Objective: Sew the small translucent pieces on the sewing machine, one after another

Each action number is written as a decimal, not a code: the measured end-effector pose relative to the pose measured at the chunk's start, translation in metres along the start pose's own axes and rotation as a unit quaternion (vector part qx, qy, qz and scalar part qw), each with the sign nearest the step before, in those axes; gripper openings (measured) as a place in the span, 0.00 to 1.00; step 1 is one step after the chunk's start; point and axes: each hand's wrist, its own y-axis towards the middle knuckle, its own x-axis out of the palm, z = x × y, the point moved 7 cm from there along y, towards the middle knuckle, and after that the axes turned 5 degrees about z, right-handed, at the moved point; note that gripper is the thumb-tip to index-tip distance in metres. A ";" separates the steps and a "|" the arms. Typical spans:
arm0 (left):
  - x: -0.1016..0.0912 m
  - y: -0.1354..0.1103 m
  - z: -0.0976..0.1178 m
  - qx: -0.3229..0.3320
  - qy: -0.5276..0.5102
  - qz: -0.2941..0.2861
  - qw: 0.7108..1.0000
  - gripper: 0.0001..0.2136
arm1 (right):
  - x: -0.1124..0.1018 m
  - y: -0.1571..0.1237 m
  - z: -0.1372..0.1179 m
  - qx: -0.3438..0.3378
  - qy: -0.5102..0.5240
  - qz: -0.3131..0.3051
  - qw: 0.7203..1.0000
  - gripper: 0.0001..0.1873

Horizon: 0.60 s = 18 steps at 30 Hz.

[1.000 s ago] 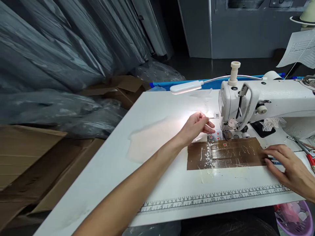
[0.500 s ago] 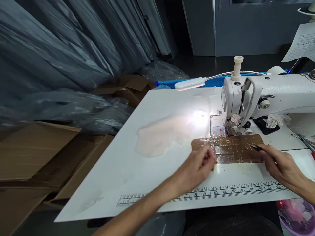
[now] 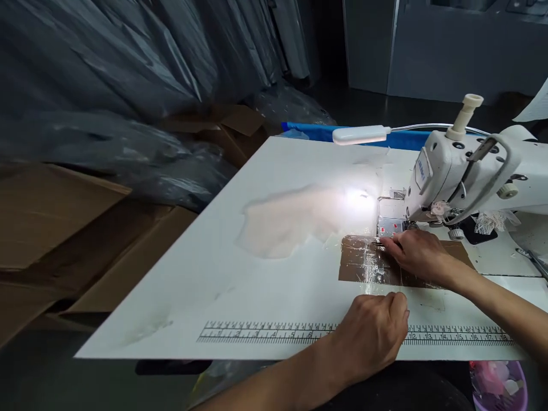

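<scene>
My right hand (image 3: 417,255) is closed around a small dark pointed tool (image 3: 377,244), whose tip shows past the fingers. It lies over the brown taped patch (image 3: 355,265), just in front of the needle area of the white sewing machine (image 3: 439,177). Nearer the table's front edge, my left hand (image 3: 377,328) is closed with fingertips pinched, above the printed ruler (image 3: 257,333). Whatever it pinches is too fine or hidden to make out; a faint thread-like line runs between the hands. Pale lace (image 3: 490,221) lies under the machine's arm.
A lit lamp (image 3: 359,135) on a bendable neck hangs over the white table (image 3: 205,274). Cardboard boxes (image 3: 55,217) stand along the left. Scissors (image 3: 533,261) rest at the right. A purple basket (image 3: 520,394) with pink scraps sits below the table edge.
My right hand has moved left with the tool, from the patch's right end to near the needle area. My left hand has drawn back toward the front edge. The view has shifted slightly.
</scene>
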 end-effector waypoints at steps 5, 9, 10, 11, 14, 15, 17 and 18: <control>0.003 -0.001 0.001 -0.002 0.005 -0.002 1.000 0.06 | 0.000 0.004 -0.011 -0.026 -0.057 -0.030 0.998 0.25; 0.003 0.000 0.001 0.007 0.021 0.001 1.000 0.06 | 0.002 0.010 -0.020 -0.034 -0.075 -0.028 0.996 0.24; 0.003 0.000 0.001 0.008 0.024 0.004 1.000 0.06 | 0.003 0.010 -0.021 -0.034 -0.080 -0.026 0.996 0.24; 0.002 0.000 0.002 0.008 0.028 0.006 1.000 0.06 | 0.004 0.010 -0.022 -0.033 -0.082 -0.024 0.996 0.24; -0.002 -0.004 0.009 0.008 0.027 0.005 1.000 0.06 | 0.005 -0.004 -0.016 -0.054 -0.052 0.011 0.997 0.23; -0.003 -0.006 0.013 0.015 0.016 0.002 1.000 0.06 | 0.003 -0.013 -0.011 -0.072 -0.029 0.034 0.996 0.23; -0.006 -0.012 0.026 0.045 -0.013 -0.003 0.999 0.07 | -0.003 -0.034 0.004 -0.109 0.008 0.087 0.990 0.28; -0.008 -0.014 0.033 0.065 -0.027 -0.005 0.997 0.07 | -0.005 -0.045 0.016 -0.112 0.020 0.100 0.988 0.33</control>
